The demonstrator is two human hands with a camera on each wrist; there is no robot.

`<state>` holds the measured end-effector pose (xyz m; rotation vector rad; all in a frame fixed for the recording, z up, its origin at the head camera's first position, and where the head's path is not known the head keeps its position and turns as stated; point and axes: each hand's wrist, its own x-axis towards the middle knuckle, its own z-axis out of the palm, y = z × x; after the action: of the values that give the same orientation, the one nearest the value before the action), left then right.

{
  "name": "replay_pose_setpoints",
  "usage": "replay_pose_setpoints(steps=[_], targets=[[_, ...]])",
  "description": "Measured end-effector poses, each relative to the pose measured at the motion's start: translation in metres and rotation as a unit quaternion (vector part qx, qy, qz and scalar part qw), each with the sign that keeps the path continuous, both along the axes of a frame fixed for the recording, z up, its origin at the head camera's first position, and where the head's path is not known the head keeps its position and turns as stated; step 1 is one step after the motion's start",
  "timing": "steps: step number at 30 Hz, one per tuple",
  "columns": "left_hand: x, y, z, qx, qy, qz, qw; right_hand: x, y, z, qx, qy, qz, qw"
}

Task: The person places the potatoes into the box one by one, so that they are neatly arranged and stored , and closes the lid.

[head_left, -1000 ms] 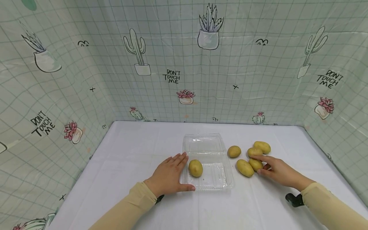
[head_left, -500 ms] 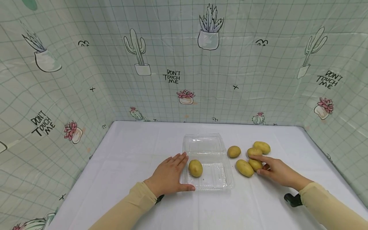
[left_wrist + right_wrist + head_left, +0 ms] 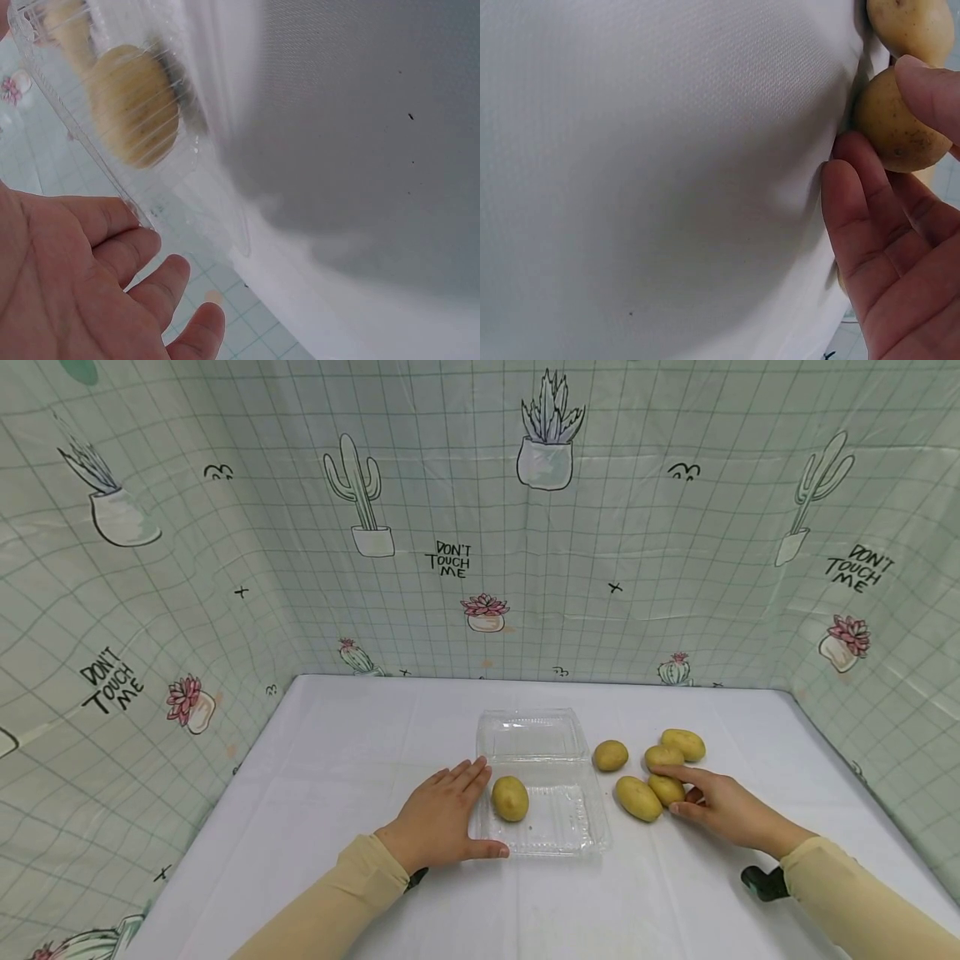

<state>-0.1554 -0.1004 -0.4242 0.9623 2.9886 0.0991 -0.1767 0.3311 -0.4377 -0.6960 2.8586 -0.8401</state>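
A clear plastic clamshell box [image 3: 562,827] lies unfolded on the table, its lid [image 3: 532,735] laid back at the far side. One potato [image 3: 511,799] sits in the left part of its base. My left hand [image 3: 438,818] rests at the box's left edge, fingers extended and thumb along the near edge; in the left wrist view the fingertips touch the clear wall [image 3: 97,157]. At the right, my right hand [image 3: 731,810] holds a small potato [image 3: 666,790] between thumb and fingers. The right wrist view shows that potato [image 3: 900,127] from close up, its far side hidden.
Several more potatoes lie around the right hand: one potato [image 3: 639,799] just left of the held one, others [image 3: 663,758] behind it, and a single potato [image 3: 611,756] beside the lid hinge. White cloth [image 3: 360,735] covers the table; a printed curtain [image 3: 427,485] surrounds it.
Almost nothing differs. The right forearm has shifted very slightly left, while the left hand, the box and the potatoes keep their places.
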Motion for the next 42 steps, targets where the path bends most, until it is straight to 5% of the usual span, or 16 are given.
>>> replay_pose_setpoints(steps=[18,42], targets=[[-0.002,0.0,0.001,0.004,0.001,-0.003,1.0,0.001,0.006,0.003,0.005,0.025,-0.008,0.9996],[-0.002,0.0,-0.001,0.004,-0.006,-0.001,1.0,0.0,-0.001,0.029,0.003,0.043,0.003,0.9991]])
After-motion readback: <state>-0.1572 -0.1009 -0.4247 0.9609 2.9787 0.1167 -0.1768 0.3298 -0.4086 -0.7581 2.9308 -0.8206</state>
